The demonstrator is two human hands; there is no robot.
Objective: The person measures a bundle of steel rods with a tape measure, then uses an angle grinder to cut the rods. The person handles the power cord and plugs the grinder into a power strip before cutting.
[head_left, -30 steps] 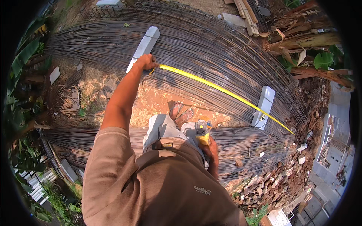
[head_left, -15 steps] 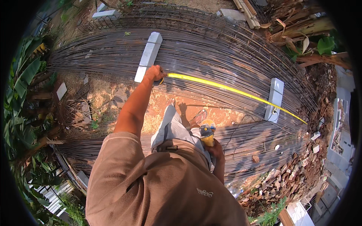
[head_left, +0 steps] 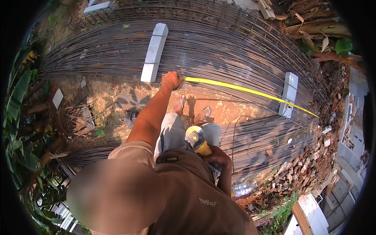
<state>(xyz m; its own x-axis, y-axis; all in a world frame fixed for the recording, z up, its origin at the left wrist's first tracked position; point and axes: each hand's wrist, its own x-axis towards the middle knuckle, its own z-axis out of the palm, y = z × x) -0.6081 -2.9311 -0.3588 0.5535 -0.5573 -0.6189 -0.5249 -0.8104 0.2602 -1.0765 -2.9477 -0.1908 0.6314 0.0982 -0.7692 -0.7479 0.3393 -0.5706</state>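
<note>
My left hand (head_left: 171, 80) reaches out over the near edge of the long steel bars (head_left: 219, 62), fingers closed round a tape measure whose case is mostly hidden. From it the yellow tape blade (head_left: 235, 91) runs out to the right across the bars, passing over a pale concrete block (head_left: 288, 94) and ending near the bars' right ends. My right hand (head_left: 217, 155) is closed on the rear of a yellow power tool, an angle grinder (head_left: 201, 148) by its look, held at my thighs with its round disc end pointing away.
Another pale concrete block (head_left: 155, 51) lies across the bars to the left. More rods (head_left: 258, 141) with a dark cable lie at my right. Broken bricks (head_left: 291, 174) and a clear plastic bottle (head_left: 243, 188) lie lower right. Banana plants (head_left: 19, 94) line the left side.
My left hand has shifted a little right with the tape measure, farther from the left block. The grinder has swung left, in front of my thighs, and my view has tilted.
</note>
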